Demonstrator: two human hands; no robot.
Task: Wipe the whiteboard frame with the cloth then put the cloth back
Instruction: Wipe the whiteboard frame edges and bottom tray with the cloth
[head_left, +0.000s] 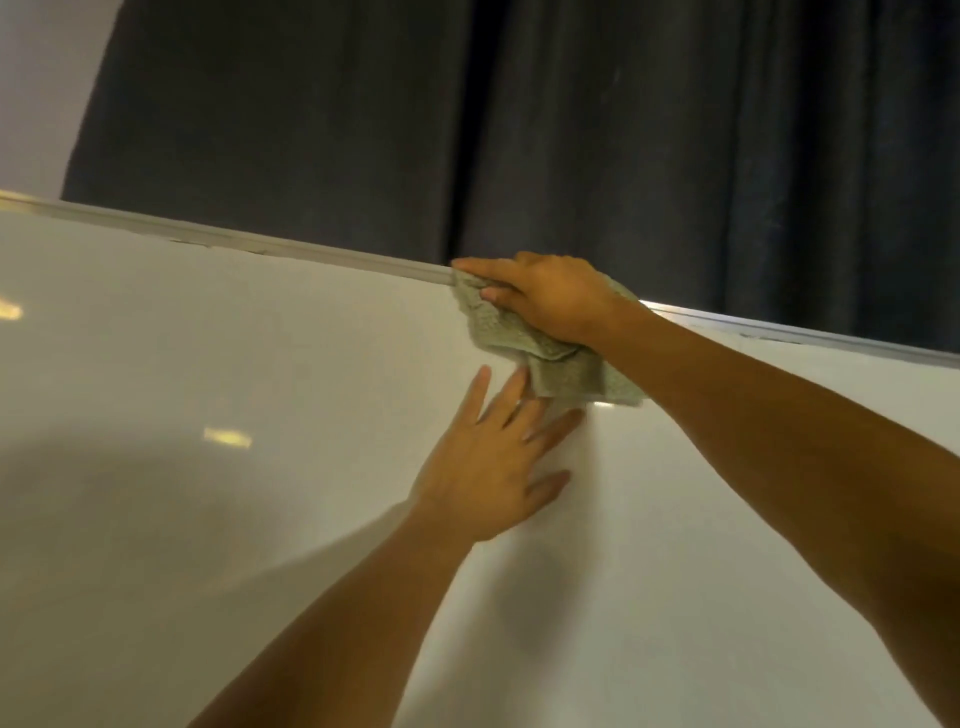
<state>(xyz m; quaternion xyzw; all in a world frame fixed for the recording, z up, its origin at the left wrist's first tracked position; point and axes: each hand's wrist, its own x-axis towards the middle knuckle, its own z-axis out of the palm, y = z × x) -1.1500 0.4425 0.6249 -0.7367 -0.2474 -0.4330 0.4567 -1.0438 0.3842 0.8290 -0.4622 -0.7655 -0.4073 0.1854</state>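
Both forearms are bare to the frame edge, the hands without gloves, rings or watch.

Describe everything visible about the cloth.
The cloth is a pale green terry-looking rag, nubby and soft, bunched and folded rather than spread flat. The right hand presses its upper part onto the metal top frame of the whiteboard, fingers over it. Its lower folds hang against the white surface, where the left hand lies flat, fingertips at the cloth's bottom edge.
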